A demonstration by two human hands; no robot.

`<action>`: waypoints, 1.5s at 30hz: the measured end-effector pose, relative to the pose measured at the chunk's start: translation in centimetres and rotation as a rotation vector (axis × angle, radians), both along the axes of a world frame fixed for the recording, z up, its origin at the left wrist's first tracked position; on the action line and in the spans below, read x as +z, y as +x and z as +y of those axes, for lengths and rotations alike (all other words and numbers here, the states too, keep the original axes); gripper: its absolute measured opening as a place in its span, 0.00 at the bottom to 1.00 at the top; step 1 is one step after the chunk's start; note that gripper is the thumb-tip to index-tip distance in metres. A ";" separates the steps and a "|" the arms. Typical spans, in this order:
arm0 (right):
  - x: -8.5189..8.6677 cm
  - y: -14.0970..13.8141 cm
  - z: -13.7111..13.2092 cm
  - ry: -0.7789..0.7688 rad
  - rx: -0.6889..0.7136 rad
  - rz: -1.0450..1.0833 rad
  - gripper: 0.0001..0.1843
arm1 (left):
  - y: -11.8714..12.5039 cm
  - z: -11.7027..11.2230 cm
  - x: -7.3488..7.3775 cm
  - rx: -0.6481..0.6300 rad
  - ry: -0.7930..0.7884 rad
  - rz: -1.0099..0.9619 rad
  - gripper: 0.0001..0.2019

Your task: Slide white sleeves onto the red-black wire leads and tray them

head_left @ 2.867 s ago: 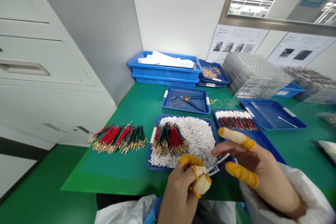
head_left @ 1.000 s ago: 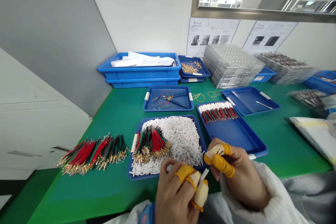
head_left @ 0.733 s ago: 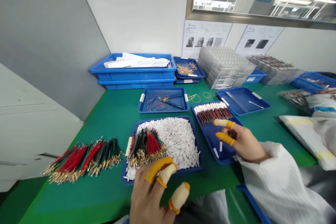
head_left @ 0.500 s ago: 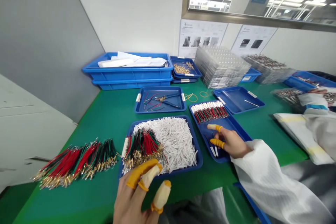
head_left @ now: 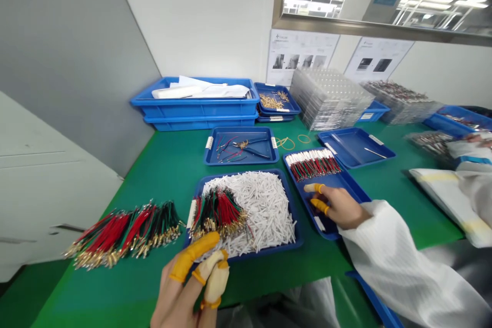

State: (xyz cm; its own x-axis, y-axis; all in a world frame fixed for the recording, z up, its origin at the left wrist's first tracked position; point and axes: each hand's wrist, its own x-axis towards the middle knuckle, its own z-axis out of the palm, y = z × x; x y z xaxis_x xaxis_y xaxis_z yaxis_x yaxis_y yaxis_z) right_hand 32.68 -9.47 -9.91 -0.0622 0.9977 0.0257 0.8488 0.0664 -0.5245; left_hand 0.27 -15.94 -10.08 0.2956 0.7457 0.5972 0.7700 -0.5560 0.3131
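My left hand (head_left: 192, 277), with yellow and cream finger cots, hovers open at the near edge of a blue tray (head_left: 246, 255). The tray holds a heap of white tubes (head_left: 269, 205) and a bundle of red, green and black wires (head_left: 219, 210). My right hand (head_left: 336, 207), in a white sleeve, rests with its fingers spread on the floor of a second blue tray (head_left: 363, 196). A short white-tipped wire piece (head_left: 319, 224) lies just below that hand. A row of white-capped wires (head_left: 313, 163) lies at that tray's far end.
Loose wire bundles (head_left: 123, 228) lie on the green table at left. Behind are a tray with pliers (head_left: 242, 146), stacked blue bins (head_left: 192, 105), a tray of gold terminals (head_left: 272, 102), clear plastic trays (head_left: 330, 97) and rubber bands (head_left: 284, 142). Another person's sleeve (head_left: 472, 164) is far right.
Both hands pinched a wire piece together near my body, then parted. My right hand carried it into the right tray and laid it down; my left hand opened and dropped low.
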 end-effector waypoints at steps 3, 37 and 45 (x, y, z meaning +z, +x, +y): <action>1.0 -1.7 -0.9 0.058 -0.041 -0.005 0.17 | 0.1 -0.2 0.2 0.044 -0.030 -0.028 0.13; 3.3 -11.4 -5.4 0.122 -0.156 1.086 0.10 | 7.5 0.2 3.9 -0.349 -1.037 -0.946 0.11; 2.7 -11.9 -5.5 -0.084 -0.046 1.515 0.07 | 8.0 0.7 3.5 -0.232 -1.005 -0.823 0.07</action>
State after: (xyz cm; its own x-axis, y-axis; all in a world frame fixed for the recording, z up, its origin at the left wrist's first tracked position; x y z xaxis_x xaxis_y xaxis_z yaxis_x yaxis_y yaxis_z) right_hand 20.75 -14.95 -7.21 0.0002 0.9998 -0.0201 -0.4781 -0.0176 -0.8781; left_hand 8.32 -15.27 -6.62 0.2952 0.9481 -0.1182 0.0759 0.1000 0.9921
